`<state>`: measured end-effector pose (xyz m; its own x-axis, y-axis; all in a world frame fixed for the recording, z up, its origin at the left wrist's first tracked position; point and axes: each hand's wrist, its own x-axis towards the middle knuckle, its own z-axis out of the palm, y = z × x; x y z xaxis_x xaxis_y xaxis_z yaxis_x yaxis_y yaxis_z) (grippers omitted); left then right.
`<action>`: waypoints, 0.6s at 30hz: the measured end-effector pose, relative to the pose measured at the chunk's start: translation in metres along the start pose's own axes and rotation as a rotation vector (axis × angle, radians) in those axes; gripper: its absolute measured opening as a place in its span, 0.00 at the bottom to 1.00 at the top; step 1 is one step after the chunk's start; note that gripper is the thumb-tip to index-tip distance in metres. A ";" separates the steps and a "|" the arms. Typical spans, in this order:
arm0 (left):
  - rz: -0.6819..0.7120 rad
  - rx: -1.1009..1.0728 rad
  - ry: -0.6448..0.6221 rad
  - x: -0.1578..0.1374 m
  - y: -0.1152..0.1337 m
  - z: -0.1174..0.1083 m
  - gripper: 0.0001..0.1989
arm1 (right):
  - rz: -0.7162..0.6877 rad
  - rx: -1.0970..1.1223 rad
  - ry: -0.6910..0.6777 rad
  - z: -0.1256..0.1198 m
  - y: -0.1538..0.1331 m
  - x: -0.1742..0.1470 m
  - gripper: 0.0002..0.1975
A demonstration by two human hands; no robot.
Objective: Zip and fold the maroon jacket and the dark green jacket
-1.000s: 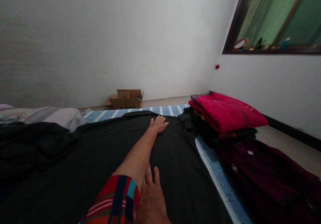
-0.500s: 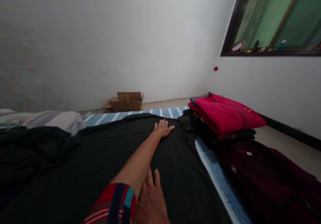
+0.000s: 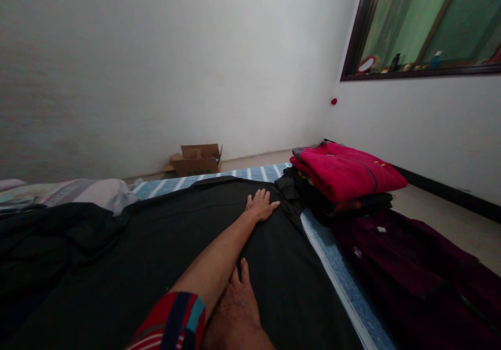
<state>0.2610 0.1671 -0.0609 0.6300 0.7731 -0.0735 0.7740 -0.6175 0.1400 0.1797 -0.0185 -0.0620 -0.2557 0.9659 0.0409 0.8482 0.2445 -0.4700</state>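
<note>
A large black garment (image 3: 164,256) lies spread over the bed, its left part bunched in folds. My left hand (image 3: 262,205) rests palm down near its far right corner, fingers spread. The striped sleeve on that arm is pushed up, and the forearm reaches across in front of me. Close to me, my right hand (image 3: 237,308) lies flat on the cloth, partly hidden by the left forearm; two of its fingers show stretched forward. Neither hand grips the cloth.
To the right, a folded pink garment (image 3: 352,170) tops a stack of dark clothes, with a maroon garment (image 3: 415,261) nearer me. The blue striped bed sheet (image 3: 254,172) shows at the edges. An open cardboard box (image 3: 199,159) stands by the wall; a pale plastic-wrapped bundle (image 3: 90,190) lies left.
My left hand has slid slightly right and nearer to me over the black cloth. My right hand stays nearly in place. The view has shifted a little.
</note>
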 end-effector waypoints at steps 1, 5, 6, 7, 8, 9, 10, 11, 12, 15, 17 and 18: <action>-0.006 0.002 0.000 -0.003 0.002 -0.001 0.35 | -0.009 -0.010 -0.007 0.001 0.000 0.000 0.27; -0.020 0.011 -0.020 -0.022 0.013 -0.009 0.34 | -0.057 -0.077 0.027 -0.001 -0.003 -0.006 0.31; -0.010 0.013 -0.034 -0.029 0.016 -0.011 0.33 | -0.062 -0.087 0.028 -0.003 -0.005 -0.008 0.32; 0.008 0.014 -0.053 -0.038 0.020 -0.013 0.33 | -0.065 -0.093 0.028 -0.006 -0.007 -0.010 0.32; 0.031 0.015 -0.074 -0.048 0.024 -0.016 0.32 | -0.065 -0.093 0.026 -0.008 -0.008 -0.011 0.32; 0.056 0.017 -0.094 -0.059 0.026 -0.019 0.31 | -0.065 -0.089 0.024 -0.011 -0.010 -0.013 0.32; 0.081 0.019 -0.107 -0.069 0.029 -0.022 0.30 | -0.062 -0.082 0.026 -0.014 -0.011 -0.014 0.32; 0.101 0.022 -0.113 -0.080 0.030 -0.027 0.29 | -0.053 -0.071 0.029 -0.016 -0.012 -0.016 0.32; 0.115 0.026 -0.112 -0.091 0.030 -0.032 0.28 | -0.038 -0.055 0.031 -0.019 -0.012 -0.018 0.32; 0.121 0.038 -0.038 -0.123 0.028 -0.047 0.26 | 0.044 -0.008 0.071 -0.029 -0.014 -0.032 0.35; 0.123 0.043 0.039 -0.146 0.025 -0.053 0.25 | 0.124 0.001 0.116 -0.035 -0.013 -0.053 0.41; 0.125 0.041 0.068 -0.158 0.024 -0.054 0.24 | 0.160 -0.004 0.126 -0.038 -0.012 -0.067 0.43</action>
<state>0.1766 0.0378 0.0073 0.7173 0.6966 0.0097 0.6922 -0.7142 0.1033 0.2043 -0.0831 -0.0251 -0.0573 0.9954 0.0762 0.8753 0.0868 -0.4757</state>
